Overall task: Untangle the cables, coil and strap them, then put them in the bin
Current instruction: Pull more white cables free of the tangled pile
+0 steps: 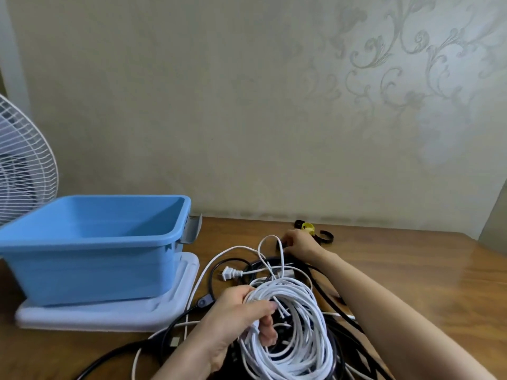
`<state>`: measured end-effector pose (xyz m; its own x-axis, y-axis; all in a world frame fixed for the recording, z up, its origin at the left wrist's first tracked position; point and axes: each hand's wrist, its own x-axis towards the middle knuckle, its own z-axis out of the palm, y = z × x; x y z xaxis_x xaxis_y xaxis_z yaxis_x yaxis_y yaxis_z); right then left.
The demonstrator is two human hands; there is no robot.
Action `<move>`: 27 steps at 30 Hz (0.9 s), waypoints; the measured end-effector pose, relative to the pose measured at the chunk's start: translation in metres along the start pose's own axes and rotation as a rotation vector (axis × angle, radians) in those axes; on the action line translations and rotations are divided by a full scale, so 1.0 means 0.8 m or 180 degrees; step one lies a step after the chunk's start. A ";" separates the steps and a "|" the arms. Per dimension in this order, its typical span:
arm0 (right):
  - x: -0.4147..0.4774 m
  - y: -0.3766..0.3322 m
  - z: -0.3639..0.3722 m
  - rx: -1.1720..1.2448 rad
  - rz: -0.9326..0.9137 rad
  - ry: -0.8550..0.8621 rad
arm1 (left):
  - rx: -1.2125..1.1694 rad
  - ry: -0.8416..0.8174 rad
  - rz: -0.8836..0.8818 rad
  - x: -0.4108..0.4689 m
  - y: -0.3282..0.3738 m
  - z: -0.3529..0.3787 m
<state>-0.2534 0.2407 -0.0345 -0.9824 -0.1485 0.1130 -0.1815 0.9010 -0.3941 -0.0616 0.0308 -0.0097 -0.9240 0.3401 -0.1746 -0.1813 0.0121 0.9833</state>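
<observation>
Left hand [233,316] gripping white coil [310,305], right hand [300,244] over black cables [326,294] beside straps [325,237], its grip not possible to tell, blue bin [90,259] on lid [109,316]

Glossy wooden table [397,272], smooth blue plastic bin [90,259], matt white cable coil [296,325].

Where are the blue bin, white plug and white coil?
blue bin [90,270]: head view, on its front wall.
white plug [227,273]: head view, on the plug body.
white coil [312,335]: head view, on the right side of its loops.
</observation>
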 end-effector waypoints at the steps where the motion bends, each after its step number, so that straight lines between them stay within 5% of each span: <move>1: -0.004 -0.003 -0.001 0.0110 -0.0066 -0.0042 | -0.0044 0.0021 0.0011 0.001 -0.001 0.000; 4: -0.018 0.002 -0.018 0.0870 -0.0039 0.0053 | -0.0173 0.0055 0.0005 -0.001 -0.001 0.003; 6: -0.019 0.022 -0.037 0.1132 0.0347 0.0870 | -0.0155 0.0035 -0.0007 -0.001 0.000 0.005; 8: -0.014 0.054 -0.048 0.0465 0.0856 0.1173 | -0.0156 0.0022 -0.0004 0.000 -0.001 0.004; 11: -0.015 0.095 -0.040 -0.0522 0.1286 0.0442 | -0.0118 -0.0027 0.0004 0.000 0.000 0.004; 13: -0.019 0.111 -0.029 -0.0636 0.1279 0.0591 | -0.0253 -0.0105 -0.0012 -0.001 0.002 0.004; 21: -0.106 0.016 -0.099 0.1433 0.0796 0.1762 | -0.0907 -0.0011 0.0212 -0.006 0.007 0.006; 24: -0.186 -0.091 -0.130 0.3166 -0.0189 0.1253 | -0.0997 0.0132 0.0468 -0.008 0.010 0.004; 27: -0.256 -0.159 -0.118 0.3421 -0.0740 0.0033 | -0.0774 0.0068 0.0762 -0.010 0.010 0.001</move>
<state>-0.0248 0.1948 0.0789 -0.9199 -0.2607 0.2931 -0.3101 0.0257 -0.9504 -0.0555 0.0288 -0.0004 -0.9565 0.2863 0.0563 -0.0309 -0.2912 0.9561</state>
